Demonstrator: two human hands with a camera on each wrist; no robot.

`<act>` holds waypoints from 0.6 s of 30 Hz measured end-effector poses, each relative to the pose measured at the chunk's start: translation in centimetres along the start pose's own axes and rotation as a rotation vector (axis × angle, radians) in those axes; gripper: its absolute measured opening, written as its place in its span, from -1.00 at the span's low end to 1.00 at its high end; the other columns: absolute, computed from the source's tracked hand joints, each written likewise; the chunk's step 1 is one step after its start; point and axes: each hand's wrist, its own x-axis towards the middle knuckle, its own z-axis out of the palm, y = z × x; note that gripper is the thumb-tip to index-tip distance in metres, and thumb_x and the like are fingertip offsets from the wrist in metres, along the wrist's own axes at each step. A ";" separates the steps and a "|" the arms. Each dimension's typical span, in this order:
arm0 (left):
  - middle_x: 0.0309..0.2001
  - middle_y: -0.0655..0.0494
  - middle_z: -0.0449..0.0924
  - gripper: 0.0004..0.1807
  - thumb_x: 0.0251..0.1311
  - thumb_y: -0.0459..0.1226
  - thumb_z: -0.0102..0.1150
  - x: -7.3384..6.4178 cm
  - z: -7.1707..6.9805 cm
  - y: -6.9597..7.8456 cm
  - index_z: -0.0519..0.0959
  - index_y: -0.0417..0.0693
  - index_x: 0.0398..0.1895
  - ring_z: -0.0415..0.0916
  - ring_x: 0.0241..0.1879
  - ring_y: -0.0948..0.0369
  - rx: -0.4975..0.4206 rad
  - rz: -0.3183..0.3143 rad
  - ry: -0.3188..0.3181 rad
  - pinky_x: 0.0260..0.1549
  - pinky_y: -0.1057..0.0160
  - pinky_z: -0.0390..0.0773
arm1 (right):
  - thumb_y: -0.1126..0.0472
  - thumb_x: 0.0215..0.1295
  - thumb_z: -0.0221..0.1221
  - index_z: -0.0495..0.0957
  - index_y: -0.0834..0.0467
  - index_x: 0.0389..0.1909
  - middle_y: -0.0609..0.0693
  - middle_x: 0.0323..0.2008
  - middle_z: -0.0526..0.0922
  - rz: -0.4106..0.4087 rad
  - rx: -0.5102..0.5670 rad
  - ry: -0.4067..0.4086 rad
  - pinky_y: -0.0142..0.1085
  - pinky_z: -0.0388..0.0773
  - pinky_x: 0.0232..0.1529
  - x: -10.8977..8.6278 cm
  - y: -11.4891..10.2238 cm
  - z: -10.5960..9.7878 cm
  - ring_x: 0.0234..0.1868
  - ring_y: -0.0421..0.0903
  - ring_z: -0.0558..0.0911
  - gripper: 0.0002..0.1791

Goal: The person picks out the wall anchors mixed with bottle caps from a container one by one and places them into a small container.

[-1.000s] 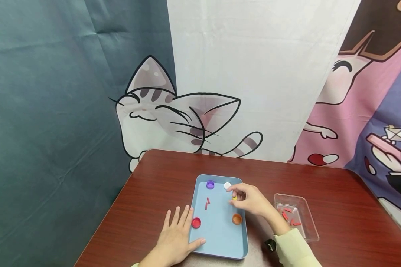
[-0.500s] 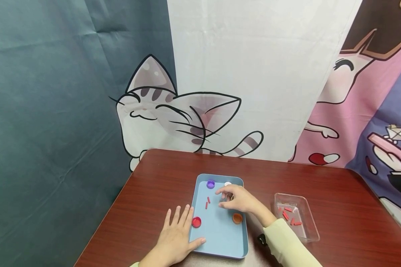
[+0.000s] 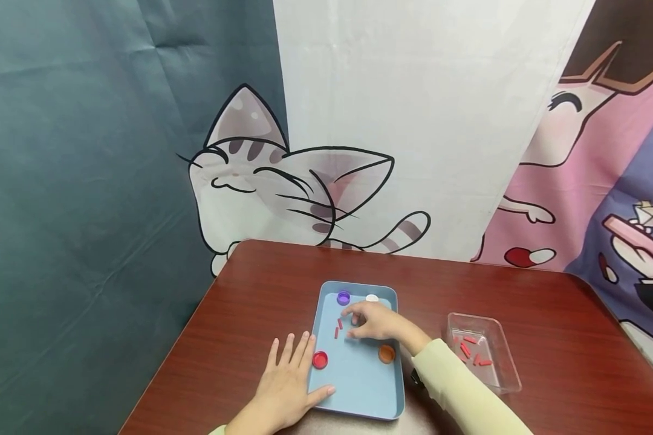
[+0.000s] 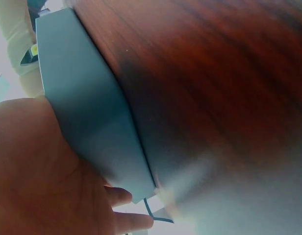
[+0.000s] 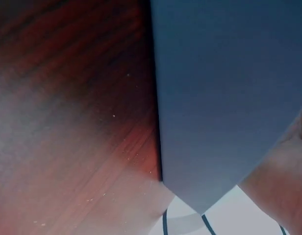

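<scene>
A light blue tray (image 3: 354,389) lies on the table. My right hand (image 3: 378,320) hovers over its far half, thumb and index finger spread apart, just right of two small red sticks (image 3: 340,324). No held thing shows in it, though its palm is hidden. With fingers spread, my left hand (image 3: 283,383) rests at the tray's left edge; its palm (image 4: 43,171) is beside the tray wall in the left wrist view. Around the tray's inside sit a purple round cap (image 3: 343,298), a white one (image 3: 372,298), a red one (image 3: 320,360) and an orange one (image 3: 387,354).
A clear plastic box (image 3: 505,359) with several red sticks (image 3: 465,350) stands right of the tray, near the right forearm. Behind the brown table (image 3: 272,290) hangs a printed curtain (image 3: 441,121). In the right wrist view the tray's outer wall (image 5: 214,98) fills much of the frame.
My right hand has moved left across the tray, toward the two red sticks. A yellow thing seen under it a second ago is now hidden. My left hand stays put.
</scene>
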 end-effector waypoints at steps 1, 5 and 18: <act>0.55 -0.11 0.16 0.10 0.22 0.45 -0.05 0.0 0.0 0.0 0.16 -0.17 0.57 0.08 0.52 -0.22 -0.001 0.000 -0.001 0.42 -0.36 -0.08 | 0.12 0.17 0.45 0.64 0.22 0.09 -0.04 -0.36 0.60 0.004 -0.005 -0.008 -0.35 0.51 -0.29 0.2 -0.1 0.0 -0.38 -0.23 0.47 -0.51; 0.55 -0.11 0.17 0.10 0.22 0.45 -0.05 0.0 0.0 0.0 0.17 -0.17 0.56 0.09 0.51 -0.22 0.004 0.000 0.001 0.42 -0.35 -0.07 | 0.12 0.15 0.47 0.63 0.18 0.13 -0.06 -0.36 0.57 0.038 -0.018 -0.031 -0.34 0.50 -0.29 0.9 -0.3 0.4 -0.37 -0.21 0.47 -0.48; 0.57 -0.09 0.13 0.11 0.22 0.47 -0.10 0.0 0.1 0.1 0.14 -0.15 0.58 0.06 0.53 -0.21 0.009 0.003 -0.015 0.43 -0.35 -0.08 | 0.18 0.05 0.53 0.68 0.13 -0.11 -0.16 -0.53 0.47 0.105 -0.061 0.043 -0.34 0.44 -0.42 1.9 -0.1 1.7 -0.48 -0.23 0.43 -0.63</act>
